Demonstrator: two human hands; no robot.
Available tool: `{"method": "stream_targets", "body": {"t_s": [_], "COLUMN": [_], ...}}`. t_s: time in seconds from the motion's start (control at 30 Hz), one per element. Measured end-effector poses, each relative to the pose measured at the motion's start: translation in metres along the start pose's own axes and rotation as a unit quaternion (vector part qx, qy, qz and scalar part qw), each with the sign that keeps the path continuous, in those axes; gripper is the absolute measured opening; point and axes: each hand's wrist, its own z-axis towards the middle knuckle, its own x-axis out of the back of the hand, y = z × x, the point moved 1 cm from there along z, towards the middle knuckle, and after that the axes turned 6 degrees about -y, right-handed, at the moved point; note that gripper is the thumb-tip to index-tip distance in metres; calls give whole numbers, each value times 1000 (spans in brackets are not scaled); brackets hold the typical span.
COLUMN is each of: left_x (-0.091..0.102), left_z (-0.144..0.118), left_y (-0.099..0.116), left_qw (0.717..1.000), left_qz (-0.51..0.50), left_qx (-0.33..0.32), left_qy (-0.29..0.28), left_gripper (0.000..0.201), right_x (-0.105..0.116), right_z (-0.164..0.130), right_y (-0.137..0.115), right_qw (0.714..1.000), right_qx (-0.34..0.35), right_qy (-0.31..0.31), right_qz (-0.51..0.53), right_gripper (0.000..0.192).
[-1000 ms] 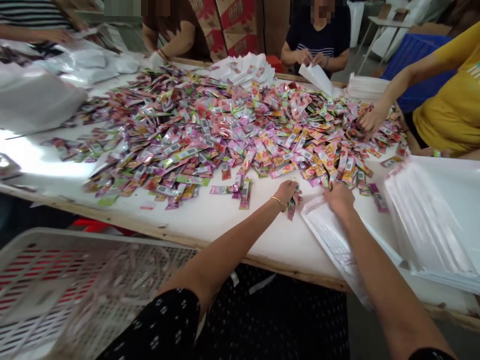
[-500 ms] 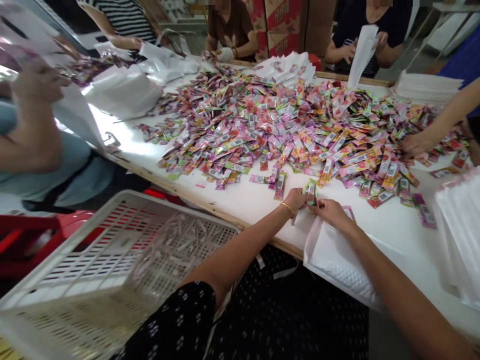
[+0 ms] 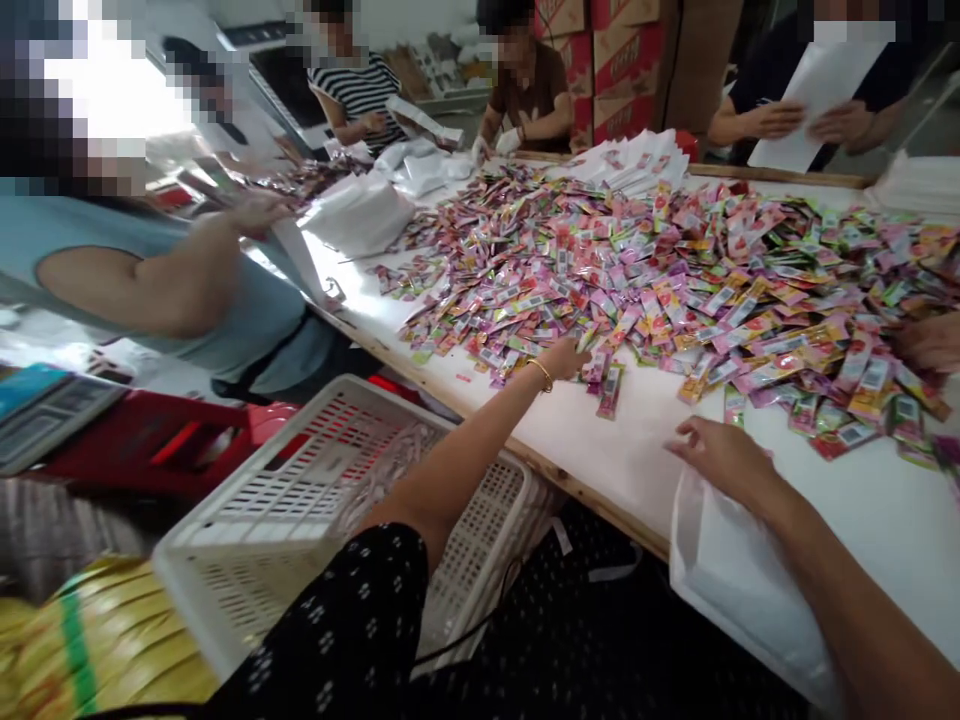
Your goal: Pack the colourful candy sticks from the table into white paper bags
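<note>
My left hand (image 3: 564, 360), with a gold bracelet at the wrist, reaches to the near edge of a heap of small colourful snack packets (image 3: 600, 250). Its fingers stretch out over the packets, partly blurred; I see nothing clearly gripped in them. Two loose packets lie just right of it, one a dark upright packet (image 3: 610, 391). My right hand (image 3: 724, 458) pinches the open upper rim of a white padded bag (image 3: 739, 570) at the table's front edge. The bag tilts down over the edge, partly hidden behind my right forearm.
A white plastic basket (image 3: 247, 500) with pale strips inside stands left of my body. Stacks of white bags (image 3: 360, 215) lie on the table (image 3: 637, 450). Co-workers sit around it; another person's hand (image 3: 930, 343) touches the heap at right. Red cartons (image 3: 626, 60) stand behind.
My left hand has left the bag's mouth, where it held a green packet, and moved left to the heap. My right hand stays at the bag's rim. The view has turned left.
</note>
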Motion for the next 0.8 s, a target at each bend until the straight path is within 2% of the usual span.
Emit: {"method": "stream_targets", "body": {"t_s": [0.07, 0.1, 0.23, 0.3, 0.37, 0.5, 0.6, 0.67, 0.73, 0.8], "left_x": [5, 5, 1, 2, 4, 7, -3, -15, -28, -40], "left_z": [8, 11, 17, 17, 17, 18, 26, 33, 37, 35], "left_y": [-3, -4, -10, -17, -28, -44, -38, -27, -16, -11], "left_qw": [994, 988, 947, 928, 937, 972, 984, 982, 979, 978], "left_qz": [109, 150, 302, 350, 335, 232, 173, 174, 199, 206], "left_qx": [-23, -37, -96, -116, -99, -18, 25, 29, 19, 12], "left_qy": [-5, -6, -56, -56, -25, 10, 44, 60, 47, 18], "left_gripper": [16, 18, 37, 46, 46, 20, 31, 41, 51, 51], "right_x": [-11, -17, -30, -33, -34, -37, -39, -40, -42, -45], "right_z": [14, 23, 66, 82, 93, 102, 109, 115, 120, 122], "right_y": [-18, -26, -48, -54, -57, -59, -61, -61, -60, -58], "right_qw": [996, 995, 997, 997, 997, 996, 992, 987, 982, 979], "right_qx": [64, 71, 21, 8, 6, 5, -6, -13, -10, 8], "right_qy": [-49, -55, -39, -29, -24, -5, 7, 14, 18, 17], "right_qz": [39, 47, 57, 66, 71, 89, 125, 160, 188, 205], "right_gripper": [34, 37, 42, 41, 43, 46, 49, 49, 46, 40]}}
